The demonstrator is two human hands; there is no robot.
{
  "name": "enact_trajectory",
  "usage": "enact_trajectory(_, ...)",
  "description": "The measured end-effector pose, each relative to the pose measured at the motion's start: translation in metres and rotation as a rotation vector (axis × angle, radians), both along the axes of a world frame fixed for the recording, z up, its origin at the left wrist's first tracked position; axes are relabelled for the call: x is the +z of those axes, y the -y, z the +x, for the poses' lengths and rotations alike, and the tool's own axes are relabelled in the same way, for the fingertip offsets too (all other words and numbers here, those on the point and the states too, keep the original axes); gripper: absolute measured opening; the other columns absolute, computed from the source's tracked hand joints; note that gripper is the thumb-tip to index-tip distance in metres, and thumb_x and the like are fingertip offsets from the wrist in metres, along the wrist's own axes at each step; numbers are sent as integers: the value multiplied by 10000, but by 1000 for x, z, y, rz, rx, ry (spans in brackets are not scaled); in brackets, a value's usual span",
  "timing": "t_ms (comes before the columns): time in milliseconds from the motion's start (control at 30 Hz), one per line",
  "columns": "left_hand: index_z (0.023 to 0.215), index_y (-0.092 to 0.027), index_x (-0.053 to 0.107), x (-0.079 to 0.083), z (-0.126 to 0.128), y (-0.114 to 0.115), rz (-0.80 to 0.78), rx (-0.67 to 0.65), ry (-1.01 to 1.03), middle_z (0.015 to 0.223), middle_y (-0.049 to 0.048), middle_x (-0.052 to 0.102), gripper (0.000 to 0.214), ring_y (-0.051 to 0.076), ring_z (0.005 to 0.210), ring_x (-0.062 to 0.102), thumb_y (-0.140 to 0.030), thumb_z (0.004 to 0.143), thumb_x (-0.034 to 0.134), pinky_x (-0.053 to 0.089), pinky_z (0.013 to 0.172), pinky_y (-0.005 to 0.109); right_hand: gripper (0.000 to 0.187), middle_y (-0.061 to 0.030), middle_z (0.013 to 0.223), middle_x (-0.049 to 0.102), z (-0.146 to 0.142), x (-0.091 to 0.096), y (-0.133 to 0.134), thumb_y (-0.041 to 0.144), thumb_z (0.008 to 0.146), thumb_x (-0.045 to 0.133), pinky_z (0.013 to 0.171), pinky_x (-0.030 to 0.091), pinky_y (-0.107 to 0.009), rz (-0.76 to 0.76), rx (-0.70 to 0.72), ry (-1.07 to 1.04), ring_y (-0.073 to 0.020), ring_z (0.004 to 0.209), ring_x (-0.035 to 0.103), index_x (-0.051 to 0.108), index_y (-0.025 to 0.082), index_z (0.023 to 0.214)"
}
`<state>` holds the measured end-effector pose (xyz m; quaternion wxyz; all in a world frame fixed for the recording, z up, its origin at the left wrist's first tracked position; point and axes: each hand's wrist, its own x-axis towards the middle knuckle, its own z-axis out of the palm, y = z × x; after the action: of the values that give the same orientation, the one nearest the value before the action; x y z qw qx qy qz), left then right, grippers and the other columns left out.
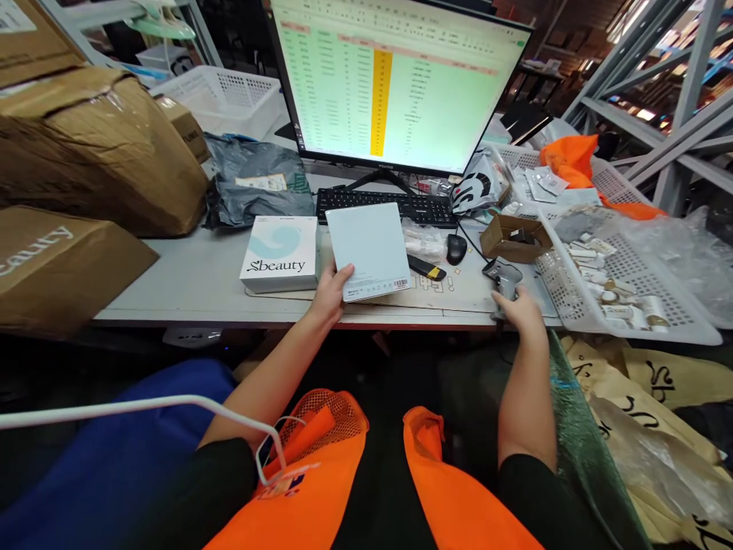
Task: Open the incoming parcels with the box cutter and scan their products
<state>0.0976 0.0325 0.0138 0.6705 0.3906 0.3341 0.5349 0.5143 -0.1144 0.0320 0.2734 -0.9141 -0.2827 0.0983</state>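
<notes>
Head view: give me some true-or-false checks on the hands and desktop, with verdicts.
1. The left hand holds a flat, pale-blue rectangular box. True.
2. Both hands hold boxes. False: the right hand grips a grey plastic handheld scanner.
3. The computer screen is dark. False: the black-framed monitor is lit.
4. A white box lettered "Sbeauty" lies left of the held box. True.
5. A small open brown cardboard box stands right of the black computer mouse. True.
</notes>
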Motion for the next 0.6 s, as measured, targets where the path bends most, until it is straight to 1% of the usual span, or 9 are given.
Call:
enact_trajectory(100, 1249, -178, 577, -7, 8, -7, -10, 9, 12, 1242, 155, 716, 815, 397, 1243, 666, -521, 603, 935, 592, 1050, 511, 458, -251, 1131, 719, 1, 0, -4, 413, 554, 812, 1051, 473, -548, 112, -10, -119, -456, 1202, 639, 676, 163, 913)
enact_trajectory(167, 1227, -199, 541, -13, 13, -11, 46, 80, -25, 1284, 151, 684, 839, 379, 1279, 641, -535, 577, 952, 570, 1077, 488, 442, -176, 1055, 729, -14, 3, 1, 442, 566, 766, 950, 538, -483, 198, -4, -153, -374, 1080, 690, 628, 196, 906)
enact_trajectory(233, 1243, -219, 501, -20, 15, -13, 128, 149, -94, 1339, 151, 639, 898, 360, 1337, 600, -562, 559, 970, 533, 1121, 457, 440, -90, 943, 721, -38, 4, 16, 483, 604, 727, 818, 575, -416, 340, 85, -299, -278, 887, 707, 605, 218, 933)
enact_trajectory(300, 1276, -225, 461, -27, 13, -14, 197, 161, -172, 1379, 163, 597, 956, 348, 1371, 570, -589, 557, 976, 495, 1156, 442, 394, -25, 797, 683, -67, 3, 35, 464, 620, 751, 709, 563, -365, 503, 222, -516, -209, 711, 655, 611, 230, 903)
enact_trajectory(333, 1292, -223, 442, -31, 12, -14, 220, 146, -208, 1392, 172, 580, 979, 345, 1371, 566, -596, 560, 974, 480, 1166, 444, 361, -6, 732, 657, -83, 1, 43, 433, 619, 783, 663, 545, -348, 545, 283, -602, -189, 652, 617, 623, 231, 872)
enact_trajectory(400, 1319, -217, 412, -37, 9, -13, 259, 115, -283, 1407, 187, 555, 1004, 341, 1359, 565, -594, 572, 968, 457, 1178, 456, 297, 13, 634, 615, -115, -3, 55, 368, 617, 826, 565, 486, -320, 498, 338, -661, -165, 565, 546, 653, 233, 817)
enact_trajectory(467, 1338, -212, 401, -44, 7, -11, 298, 109, -366, 1406, 187, 545, 998, 338, 1351, 557, -576, 593, 956, 438, 1186, 470, 234, 21, 565, 580, -143, -9, 57, 345, 625, 817, 472, 402, -300, 357, 338, -674, -151, 491, 488, 658, 237, 760)
enact_trajectory(533, 1349, -208, 404, -48, 6, -8, 333, 127, -445, 1382, 174, 555, 981, 336, 1337, 558, -556, 609, 945, 437, 1180, 483, 200, 26, 511, 542, -163, -14, 52, 352, 630, 783, 421, 335, -287, 242, 333, -719, -140, 434, 445, 628, 240, 692)
enact_trajectory(600, 1362, -203, 408, -52, 6, -5, 360, 145, -511, 1361, 166, 564, 978, 339, 1310, 570, -545, 614, 937, 454, 1160, 500, 195, 23, 501, 534, -174, -16, 46, 339, 617, 761, 422, 332, -278, 213, 332, -733, -130, 429, 446, 598, 235, 643)
